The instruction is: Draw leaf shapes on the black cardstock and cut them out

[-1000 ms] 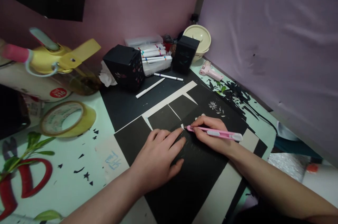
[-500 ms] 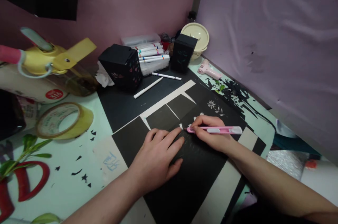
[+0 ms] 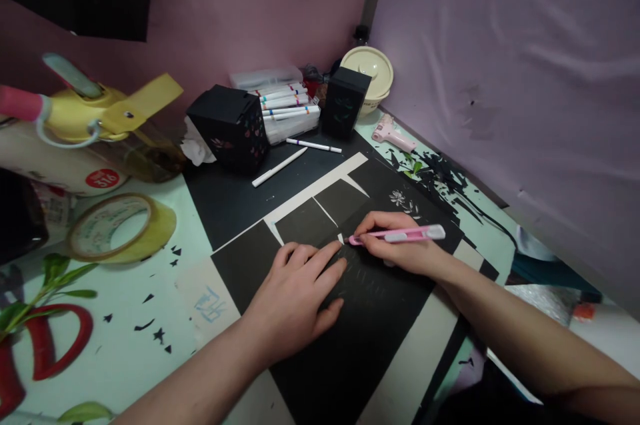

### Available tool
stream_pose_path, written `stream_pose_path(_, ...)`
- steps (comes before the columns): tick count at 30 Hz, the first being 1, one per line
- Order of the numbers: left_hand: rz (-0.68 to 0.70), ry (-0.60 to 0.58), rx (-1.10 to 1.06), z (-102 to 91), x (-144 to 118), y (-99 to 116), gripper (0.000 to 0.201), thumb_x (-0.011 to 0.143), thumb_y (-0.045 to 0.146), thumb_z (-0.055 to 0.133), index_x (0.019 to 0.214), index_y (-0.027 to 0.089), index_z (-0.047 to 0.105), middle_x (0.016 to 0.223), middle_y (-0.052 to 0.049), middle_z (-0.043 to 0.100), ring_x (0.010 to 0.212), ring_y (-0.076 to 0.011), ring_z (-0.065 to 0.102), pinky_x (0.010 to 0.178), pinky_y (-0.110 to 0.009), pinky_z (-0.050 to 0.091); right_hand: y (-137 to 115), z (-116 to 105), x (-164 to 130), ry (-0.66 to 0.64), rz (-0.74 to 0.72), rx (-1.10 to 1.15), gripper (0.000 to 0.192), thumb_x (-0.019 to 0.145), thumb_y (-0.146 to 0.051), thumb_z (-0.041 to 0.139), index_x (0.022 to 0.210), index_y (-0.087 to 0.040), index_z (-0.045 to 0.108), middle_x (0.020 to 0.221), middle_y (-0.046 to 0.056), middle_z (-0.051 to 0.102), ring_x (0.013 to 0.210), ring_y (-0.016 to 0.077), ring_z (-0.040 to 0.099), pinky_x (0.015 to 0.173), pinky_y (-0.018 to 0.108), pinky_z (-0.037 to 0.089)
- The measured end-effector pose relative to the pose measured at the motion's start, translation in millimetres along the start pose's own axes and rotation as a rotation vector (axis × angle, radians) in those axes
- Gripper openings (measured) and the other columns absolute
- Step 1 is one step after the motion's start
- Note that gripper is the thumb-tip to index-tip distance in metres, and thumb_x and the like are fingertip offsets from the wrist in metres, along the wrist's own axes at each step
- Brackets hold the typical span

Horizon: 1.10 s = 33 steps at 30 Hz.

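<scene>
Pinched in my right hand (image 3: 400, 243) is a pink craft knife (image 3: 417, 233), its tip low over the black card (image 3: 340, 351) beside a small white cut-out gap. My left hand (image 3: 300, 298) lies flat on the same card with fingers spread, its fingertips close to the knife tip. The card has slits and wedge-shaped openings along its far part, where a pale board (image 3: 320, 186) shows through. A white flower drawing (image 3: 397, 197) with leaves is on the card beyond my right hand.
Two black boxes (image 3: 227, 128) stand at the back by white markers (image 3: 287, 105). A tape roll (image 3: 123, 228) and red-handled scissors (image 3: 60, 341) lie left. Black paper scraps (image 3: 440, 178), a pink glue gun (image 3: 393, 133) and a lidded cream bowl (image 3: 370, 75) are to the right.
My right hand has shifted slightly left, and the knife's rear end has tipped up and left. My left hand stays on the card. The view has moved a little.
</scene>
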State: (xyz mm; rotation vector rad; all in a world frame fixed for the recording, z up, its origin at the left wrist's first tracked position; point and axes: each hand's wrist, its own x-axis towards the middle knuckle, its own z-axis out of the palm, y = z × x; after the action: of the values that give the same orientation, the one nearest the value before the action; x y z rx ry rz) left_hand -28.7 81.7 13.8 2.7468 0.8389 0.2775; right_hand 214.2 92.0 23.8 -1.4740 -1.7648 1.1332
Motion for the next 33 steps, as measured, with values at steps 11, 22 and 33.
stream_pose_path(11,0.003,-0.019,-0.02,-1.8,1,-1,0.042,0.091,0.034,0.053,0.131,0.021,0.054,0.147,-0.006,0.049,0.109,-0.0294,0.049,0.096,-0.052,0.036,-2,-30,52,-0.417,0.049,0.113,0.014,0.078,-0.028,0.073,0.087,-0.017,0.074,0.082,0.002,0.078,0.068,0.0119,0.068,0.056,0.019,0.05)
stream_pose_path(22,0.005,-0.007,-0.038,-1.5,1,-1,0.04,0.093,0.034,0.051,0.13,0.021,0.055,0.145,-0.006,0.051,0.108,-0.029,0.05,0.095,-0.051,0.035,-2,-31,52,-0.442,0.051,0.138,0.013,0.077,-0.027,0.073,0.085,-0.016,0.075,0.077,0.002,0.077,0.063,0.0109,0.067,0.052,0.017,0.048)
stream_pose_path(33,0.004,0.008,-0.028,-0.9,2,-1,0.041,0.091,0.033,0.054,0.129,0.021,0.056,0.144,-0.006,0.052,0.108,-0.0291,0.05,0.095,-0.051,0.036,0,-30,50,-0.389,0.043,0.137,0.015,0.078,-0.029,0.073,0.086,-0.017,0.075,0.078,0.002,0.077,0.065,0.0116,0.068,0.053,0.018,0.05)
